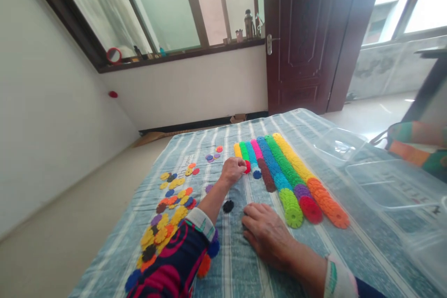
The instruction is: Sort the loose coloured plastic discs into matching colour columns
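My left hand (233, 171) reaches over a striped cloth, its fingers pinched at a red notched plastic disc (247, 166) at the near end of a short green row (243, 151). The short yellow row (238, 150) lies just beyond the knuckles. My right hand (267, 233) rests on the cloth with fingers curled under; what is inside it, if anything, is hidden. Close by are a black disc (228, 206) and the lime-green discs (291, 209) ending a long blue row (267, 153). A dark blue disc (257, 174) ends the short light-blue row.
Loose mixed discs (179, 214) lie scattered on the left, partly under my left sleeve. Long rows end in red discs (310, 209) and orange discs (328, 205). Clear plastic containers (380, 181) stand at the right. A brown door (303, 32) and a windowsill (195, 51) are beyond.
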### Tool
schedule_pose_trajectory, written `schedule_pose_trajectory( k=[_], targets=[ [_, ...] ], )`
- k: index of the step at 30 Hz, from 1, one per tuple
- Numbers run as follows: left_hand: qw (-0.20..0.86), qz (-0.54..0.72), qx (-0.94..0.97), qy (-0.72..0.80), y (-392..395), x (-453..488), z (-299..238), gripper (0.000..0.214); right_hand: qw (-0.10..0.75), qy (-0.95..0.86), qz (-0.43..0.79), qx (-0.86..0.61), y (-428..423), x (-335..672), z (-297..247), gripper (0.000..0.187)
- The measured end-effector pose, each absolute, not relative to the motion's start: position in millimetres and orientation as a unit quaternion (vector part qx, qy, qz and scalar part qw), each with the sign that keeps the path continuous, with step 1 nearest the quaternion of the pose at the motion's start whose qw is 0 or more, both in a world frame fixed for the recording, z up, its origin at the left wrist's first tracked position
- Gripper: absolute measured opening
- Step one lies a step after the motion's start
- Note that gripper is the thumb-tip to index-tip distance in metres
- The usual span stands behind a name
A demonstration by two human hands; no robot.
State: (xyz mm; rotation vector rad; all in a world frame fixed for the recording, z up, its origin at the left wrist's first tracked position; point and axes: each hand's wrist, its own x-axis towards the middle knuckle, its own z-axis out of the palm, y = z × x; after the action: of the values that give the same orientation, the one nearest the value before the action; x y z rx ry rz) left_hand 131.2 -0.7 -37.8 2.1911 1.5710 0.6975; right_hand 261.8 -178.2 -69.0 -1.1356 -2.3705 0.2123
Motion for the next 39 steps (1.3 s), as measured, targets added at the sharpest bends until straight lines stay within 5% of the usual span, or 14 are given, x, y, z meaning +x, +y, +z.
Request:
schedule_pose_trajectory(
  k=[25,39],
  targets=[
    [0.106,0.224,0.756,0.606,-19,124,-46,0.007,0.268,-0.867,0.092,-0.41,-180,262,-71,0.005],
    [-0.009,0.155,0.599,0.785,-16,-60,0,0.014,0.309,-0.859,0.088,-0.399,-184,263,-82,0.013]
  ],
)
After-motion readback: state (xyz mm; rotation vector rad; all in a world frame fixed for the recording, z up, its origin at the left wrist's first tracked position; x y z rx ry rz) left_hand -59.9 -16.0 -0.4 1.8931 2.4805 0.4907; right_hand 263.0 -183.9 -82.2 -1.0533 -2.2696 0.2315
